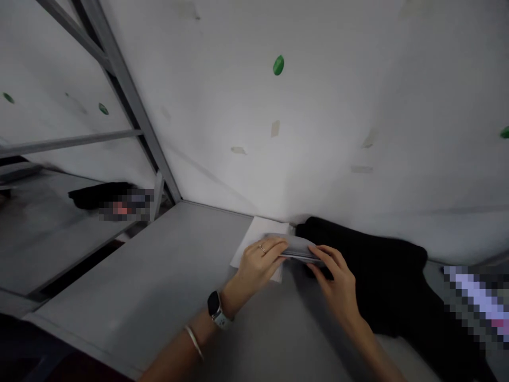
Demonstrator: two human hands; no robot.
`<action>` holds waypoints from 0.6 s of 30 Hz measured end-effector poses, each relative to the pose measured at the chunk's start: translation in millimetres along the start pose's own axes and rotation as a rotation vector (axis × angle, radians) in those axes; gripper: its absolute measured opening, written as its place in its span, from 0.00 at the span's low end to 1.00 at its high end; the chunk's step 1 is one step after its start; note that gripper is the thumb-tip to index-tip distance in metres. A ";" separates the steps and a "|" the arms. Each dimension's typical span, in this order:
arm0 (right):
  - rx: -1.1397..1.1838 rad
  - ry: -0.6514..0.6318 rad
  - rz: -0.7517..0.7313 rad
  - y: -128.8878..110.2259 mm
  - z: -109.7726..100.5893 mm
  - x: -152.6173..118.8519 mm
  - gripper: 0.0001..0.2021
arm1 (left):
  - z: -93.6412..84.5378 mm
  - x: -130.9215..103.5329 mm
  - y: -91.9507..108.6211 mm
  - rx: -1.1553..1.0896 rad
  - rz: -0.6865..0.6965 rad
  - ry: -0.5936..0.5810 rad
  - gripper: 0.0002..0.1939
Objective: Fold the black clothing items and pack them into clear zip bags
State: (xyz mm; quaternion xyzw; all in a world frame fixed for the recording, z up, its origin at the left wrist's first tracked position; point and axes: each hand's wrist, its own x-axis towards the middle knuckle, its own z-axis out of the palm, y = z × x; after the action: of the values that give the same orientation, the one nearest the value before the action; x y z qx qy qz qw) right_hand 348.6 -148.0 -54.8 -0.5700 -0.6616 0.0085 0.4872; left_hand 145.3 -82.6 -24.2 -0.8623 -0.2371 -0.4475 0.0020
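A thin stack of grey-white sheets is held between my two hands, raised over the grey surface and bowed slightly along its length. My left hand, with a ring, a watch and a bangle on that arm, pinches the stack's left end. At the right end, my right hand grips it between thumb and fingers. Beneath and behind my left hand lies a white paper pile, partly covered by that hand. Whether the held sheets are loose or bound cannot be made out.
Black cloth lies right of my hands on the grey tabletop. Behind stands a white wall with green stickers and tape scraps. A metal frame rises at the left, beside another surface holding a black item.
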 end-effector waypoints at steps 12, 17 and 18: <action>-0.065 0.054 -0.128 -15.8 -11.8 -6.8 0.13 | 2.0 -4.7 16.1 -0.448 -0.101 0.158 0.05; 0.055 0.053 -0.483 -44.9 -8.0 -20.5 0.16 | 7.2 -9.9 29.8 -0.322 0.108 0.105 0.08; 0.063 0.086 -0.512 -47.6 -7.0 -22.2 0.16 | 8.4 -11.3 32.3 -0.309 0.117 0.093 0.09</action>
State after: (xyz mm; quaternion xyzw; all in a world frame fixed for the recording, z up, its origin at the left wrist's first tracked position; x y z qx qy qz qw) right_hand 315.0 -185.4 -38.2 -0.3684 -0.7625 -0.1189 0.5185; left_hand 159.5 -114.1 -31.3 -0.8431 -0.1144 -0.5170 -0.0938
